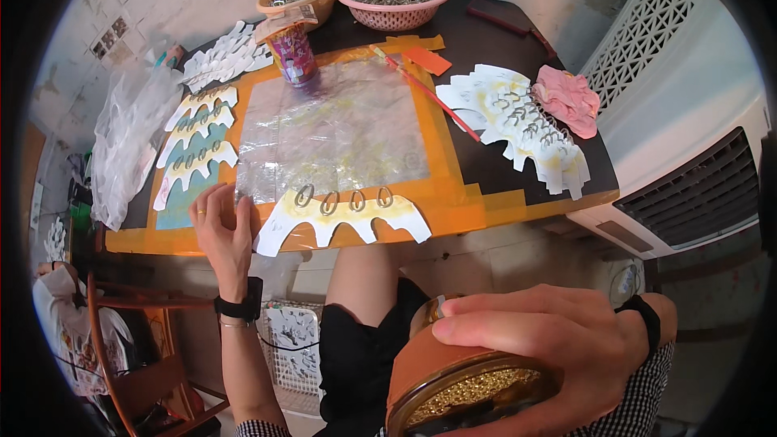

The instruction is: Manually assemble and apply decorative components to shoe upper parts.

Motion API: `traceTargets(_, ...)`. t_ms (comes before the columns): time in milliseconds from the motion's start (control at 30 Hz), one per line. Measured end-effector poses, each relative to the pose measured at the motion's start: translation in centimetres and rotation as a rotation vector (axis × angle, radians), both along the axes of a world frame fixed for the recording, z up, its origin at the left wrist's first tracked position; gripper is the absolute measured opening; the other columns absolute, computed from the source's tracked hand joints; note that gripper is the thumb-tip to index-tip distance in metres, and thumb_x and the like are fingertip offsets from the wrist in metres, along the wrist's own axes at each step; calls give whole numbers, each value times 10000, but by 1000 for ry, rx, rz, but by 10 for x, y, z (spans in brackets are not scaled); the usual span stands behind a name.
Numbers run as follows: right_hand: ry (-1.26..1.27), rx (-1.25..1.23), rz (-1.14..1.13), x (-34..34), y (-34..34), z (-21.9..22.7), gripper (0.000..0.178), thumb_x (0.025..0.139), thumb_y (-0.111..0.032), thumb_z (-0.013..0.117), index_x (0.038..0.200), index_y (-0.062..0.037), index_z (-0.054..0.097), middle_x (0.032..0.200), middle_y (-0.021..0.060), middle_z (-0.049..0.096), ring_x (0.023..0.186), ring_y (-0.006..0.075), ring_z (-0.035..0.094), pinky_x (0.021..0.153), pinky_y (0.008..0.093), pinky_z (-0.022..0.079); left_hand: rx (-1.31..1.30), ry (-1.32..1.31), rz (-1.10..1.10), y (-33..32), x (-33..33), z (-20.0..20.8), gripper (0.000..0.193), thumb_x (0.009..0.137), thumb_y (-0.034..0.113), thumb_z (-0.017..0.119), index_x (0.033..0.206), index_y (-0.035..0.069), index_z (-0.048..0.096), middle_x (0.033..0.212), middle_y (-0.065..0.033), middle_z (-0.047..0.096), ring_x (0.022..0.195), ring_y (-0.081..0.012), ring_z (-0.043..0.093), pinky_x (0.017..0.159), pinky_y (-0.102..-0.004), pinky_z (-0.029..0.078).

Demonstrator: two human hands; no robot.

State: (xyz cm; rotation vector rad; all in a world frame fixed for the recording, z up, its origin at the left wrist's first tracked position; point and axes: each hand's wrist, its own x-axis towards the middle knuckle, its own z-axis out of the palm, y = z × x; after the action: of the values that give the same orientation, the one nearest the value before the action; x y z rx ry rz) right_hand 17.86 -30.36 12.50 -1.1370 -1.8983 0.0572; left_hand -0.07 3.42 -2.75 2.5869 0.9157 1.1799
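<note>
At the table's near edge my left hand (220,222) has its fingers bent and a little apart, with nothing visible in them. Just right of it lies a white scalloped paper piece (348,217) with a yellowish smeared band and several metal rings (329,203) on it. My right hand (542,340), close in front of me, is wrapped round a rounded orange-brown object (429,372) with a glossy brown rim and a gold, grainy patch. I cannot make out its kind. Part of it is hidden by the hand.
Orange tape frames a clear plastic sheet (340,129). Similar ringed pieces lie left (194,162) and right (518,125). Around them are a purple jar (294,57), a red stick (437,97), a pink cloth (566,101), a pink basket of rings (394,14) and an air cooler (688,137).
</note>
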Motion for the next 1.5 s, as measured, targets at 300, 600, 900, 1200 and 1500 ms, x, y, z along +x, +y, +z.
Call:
traceTargets(300,-160,275,-223,-12,7,-7,473,753,-336,854,1217,-315,765,1165,157,680,923,280,741,729,356,656,-20,-5,5,-6,5,1,230,884,148,739,1089,49,704,1183,-107,675,1149,-326,559,1000,-434,456)
traceTargets(600,-191,265,-220,-10,8,-6,472,759,-369,844,1221,-320,763,1141,174,687,933,299,740,741,375,660,-29,-18,-6,-3,5,1,230,885,146,740,1089,47,701,1185,-109,667,1151,-328,555,999,-438,453)
traceTargets(900,-172,295,-208,-1,11,-8,474,748,-342,860,1213,-317,770,1154,200,690,925,292,744,738,368,662,-11,-8,8,-4,1,5,222,884,128,735,1089,50,700,1179,-108,663,1160,-332,553,1007,-440,448)
traceTargets(1200,76,164,-60,10,21,-7,467,821,-221,841,1277,-195,743,1182,219,684,897,296,747,746,343,651,-30,-8,7,-5,6,1,225,878,113,738,1089,45,697,1187,-111,659,1170,-333,551,1013,-443,446)
traceTargets(1500,34,-231,-211,64,23,10,445,877,-252,821,1274,-121,671,1195,279,658,1079,366,698,917,429,584,-11,-10,25,-5,2,3,213,871,92,732,1074,41,695,1170,-115,663,1157,-340,561,1008,-443,448)
